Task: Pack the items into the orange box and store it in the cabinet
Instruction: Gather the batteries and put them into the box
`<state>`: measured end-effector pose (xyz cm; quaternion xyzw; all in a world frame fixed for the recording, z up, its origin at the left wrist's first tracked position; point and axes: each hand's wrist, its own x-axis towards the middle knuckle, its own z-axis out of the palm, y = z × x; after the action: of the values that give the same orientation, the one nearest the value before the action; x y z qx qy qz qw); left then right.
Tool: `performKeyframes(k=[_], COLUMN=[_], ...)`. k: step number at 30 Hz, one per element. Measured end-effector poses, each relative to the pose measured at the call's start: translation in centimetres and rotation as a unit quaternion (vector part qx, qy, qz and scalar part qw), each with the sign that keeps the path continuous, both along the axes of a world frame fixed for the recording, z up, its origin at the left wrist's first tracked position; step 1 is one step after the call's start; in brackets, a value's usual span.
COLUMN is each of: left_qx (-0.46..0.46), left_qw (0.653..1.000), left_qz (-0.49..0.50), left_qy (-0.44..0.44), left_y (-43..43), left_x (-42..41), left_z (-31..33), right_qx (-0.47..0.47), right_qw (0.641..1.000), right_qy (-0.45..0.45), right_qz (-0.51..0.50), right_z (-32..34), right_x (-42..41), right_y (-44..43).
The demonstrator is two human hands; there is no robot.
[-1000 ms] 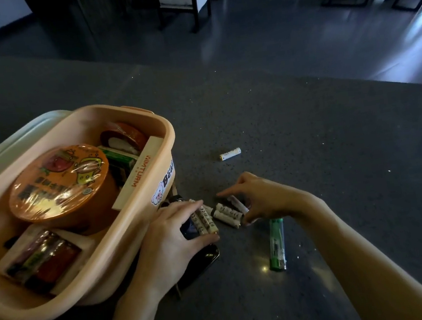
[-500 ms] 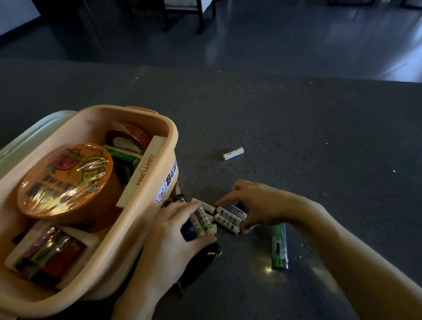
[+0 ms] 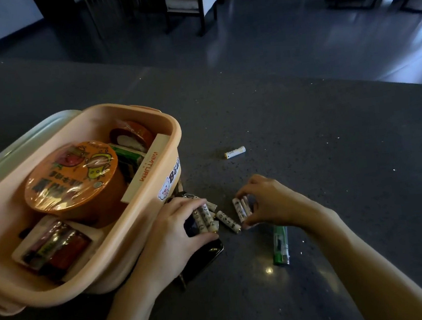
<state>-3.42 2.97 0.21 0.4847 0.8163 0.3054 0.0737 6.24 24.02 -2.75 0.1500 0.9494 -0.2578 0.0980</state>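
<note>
Our left hand [image 3: 176, 233] fingers pinch batteries [image 3: 205, 217] beside the orange box [image 3: 173, 143]; right hand [image 3: 270, 200] pinches more batteries [image 3: 241, 209].

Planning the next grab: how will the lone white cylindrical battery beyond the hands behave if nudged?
The lone white cylindrical battery lies on its side on the smooth dark countertop, so it probably rolls. Small, likely light; smooth casing may slip.

My feed is dim overall, with pale daylight pooling on the floor [image 3: 402, 38] at the upper right while the dark countertop [image 3: 322, 146] stays underexposed. I see a small glare spot on it beside the green lighter [image 3: 280, 247], and wide-angle bending stretches the edges; the far furniture looks soft.
</note>
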Motion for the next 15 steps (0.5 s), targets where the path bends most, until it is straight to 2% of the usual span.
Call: performKeyframes(k=[5, 9, 15], left_qx=[-0.010, 0.028, 0.079], left_qw=[1.000, 0.998, 0.994], left_qz=[-0.005, -0.046, -0.053], left_qy=[0.003, -0.018, 0.050], left_y=[-0.5, -1.9, -6.1], left_x=[0.2, 0.4, -3.6], left_z=[1.0, 4.7, 10.5], right_qx=[0.011, 0.009, 0.057], right_qw=[0.998, 0.988, 0.975], right_qy=[0.024, 0.111, 0.207], right_qz=[-0.051, -0.112, -0.064], right_z=[0.5, 5.3, 14.1], right_x=[0.4, 0.2, -2.8], right_y=[-0.5, -1.6, -7.3])
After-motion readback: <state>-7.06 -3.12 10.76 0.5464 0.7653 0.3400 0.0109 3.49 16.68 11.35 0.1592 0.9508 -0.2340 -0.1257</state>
